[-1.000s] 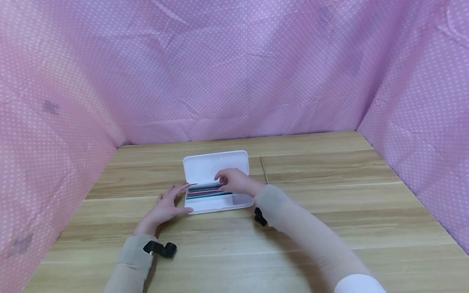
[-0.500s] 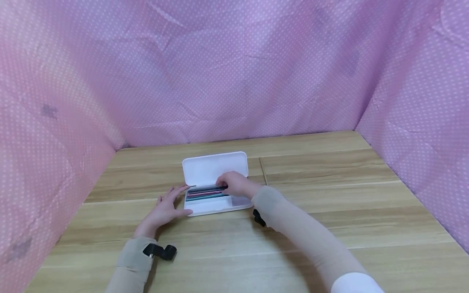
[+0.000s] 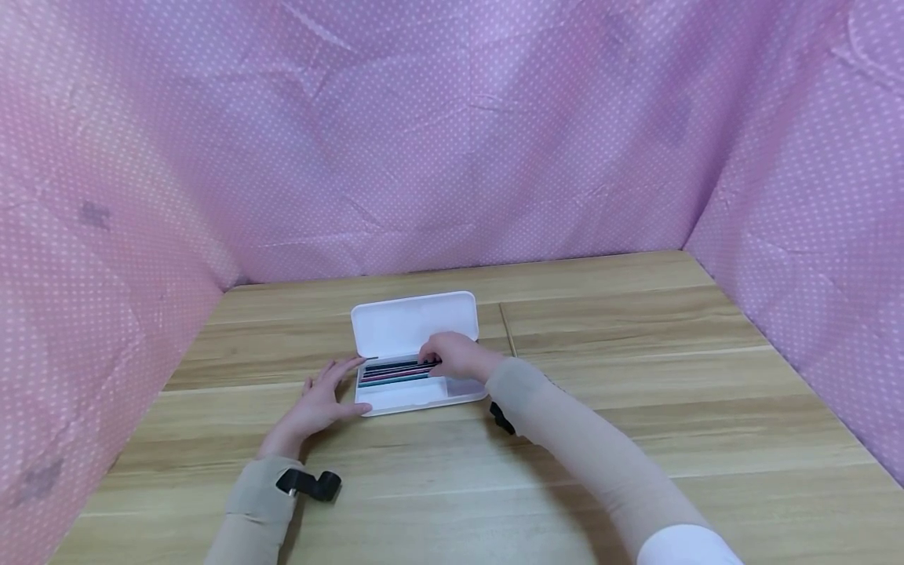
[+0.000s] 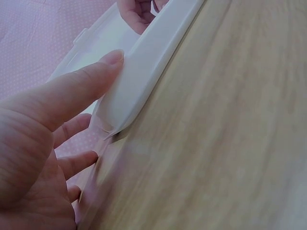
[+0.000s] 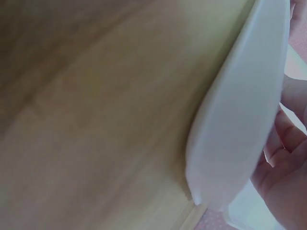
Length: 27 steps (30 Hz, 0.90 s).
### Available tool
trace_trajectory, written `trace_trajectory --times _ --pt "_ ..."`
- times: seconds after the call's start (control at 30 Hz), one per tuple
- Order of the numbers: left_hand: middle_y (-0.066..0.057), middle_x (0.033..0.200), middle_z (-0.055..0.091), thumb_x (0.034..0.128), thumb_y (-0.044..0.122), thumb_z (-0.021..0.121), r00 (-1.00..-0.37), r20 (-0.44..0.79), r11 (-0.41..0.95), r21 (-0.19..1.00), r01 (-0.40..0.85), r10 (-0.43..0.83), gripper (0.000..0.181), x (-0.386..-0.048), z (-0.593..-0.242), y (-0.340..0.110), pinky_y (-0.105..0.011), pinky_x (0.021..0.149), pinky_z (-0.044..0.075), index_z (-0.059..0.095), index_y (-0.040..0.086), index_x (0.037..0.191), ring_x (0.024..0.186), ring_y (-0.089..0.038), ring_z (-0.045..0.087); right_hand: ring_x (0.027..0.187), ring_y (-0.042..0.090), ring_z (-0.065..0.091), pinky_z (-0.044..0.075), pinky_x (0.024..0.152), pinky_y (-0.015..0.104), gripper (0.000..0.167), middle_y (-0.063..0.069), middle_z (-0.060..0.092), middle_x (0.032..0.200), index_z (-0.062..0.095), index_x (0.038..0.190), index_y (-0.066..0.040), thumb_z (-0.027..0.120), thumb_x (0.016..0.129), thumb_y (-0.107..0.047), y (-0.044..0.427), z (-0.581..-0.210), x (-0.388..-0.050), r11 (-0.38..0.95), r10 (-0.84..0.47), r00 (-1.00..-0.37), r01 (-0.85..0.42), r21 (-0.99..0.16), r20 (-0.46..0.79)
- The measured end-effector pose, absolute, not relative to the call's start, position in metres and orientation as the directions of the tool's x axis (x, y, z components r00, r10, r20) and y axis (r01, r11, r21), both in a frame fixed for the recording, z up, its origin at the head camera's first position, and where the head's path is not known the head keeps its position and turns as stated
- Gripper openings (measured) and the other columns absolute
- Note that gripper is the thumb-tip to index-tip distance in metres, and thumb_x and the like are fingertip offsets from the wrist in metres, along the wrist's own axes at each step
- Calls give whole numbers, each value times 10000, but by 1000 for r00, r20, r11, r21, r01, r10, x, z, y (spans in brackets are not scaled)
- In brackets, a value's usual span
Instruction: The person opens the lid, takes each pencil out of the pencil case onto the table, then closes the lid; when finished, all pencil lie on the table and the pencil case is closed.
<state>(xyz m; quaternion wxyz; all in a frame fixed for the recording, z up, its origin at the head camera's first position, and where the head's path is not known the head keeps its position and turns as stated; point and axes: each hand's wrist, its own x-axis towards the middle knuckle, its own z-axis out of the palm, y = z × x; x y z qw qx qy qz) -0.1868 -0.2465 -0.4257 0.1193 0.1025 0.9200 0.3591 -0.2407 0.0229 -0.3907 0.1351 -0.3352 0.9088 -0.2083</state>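
Case (image 3: 402,399) sits just below frame centre, lid (image 3: 402,322) up, pencils (image 3: 391,376) inside. My left hand (image 3: 315,402), lower left: fingers spread, thumb on the case's left end. My right hand (image 3: 459,357): fingers curled down at the pencils' right part; can't tell if they grip any.
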Motion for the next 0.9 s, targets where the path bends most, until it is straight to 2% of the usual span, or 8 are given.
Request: trace_trajectory --times 0.17,0.9 --pt "-166 1555 222 746 392 783 -951 -143 719 687 104 273 860 -186 -425 -246 -689 1051 -123 344 180 1454 1428 -457 -24 908 136 540 459 894 292 217 15 636 982 689 1088 -96 674 871 -97 23 -389 -240 699 -662 -740 -553 -454 -117" --pt "-153 1561 216 741 396 786 -953 -134 719 686 109 272 864 -187 -427 -246 -693 1053 -107 347 177 1453 1431 -452 -9 905 153 581 476 895 310 206 37 664 986 694 1085 -89 656 884 -109 24 -387 -242 657 -731 -676 -663 -360 -88"
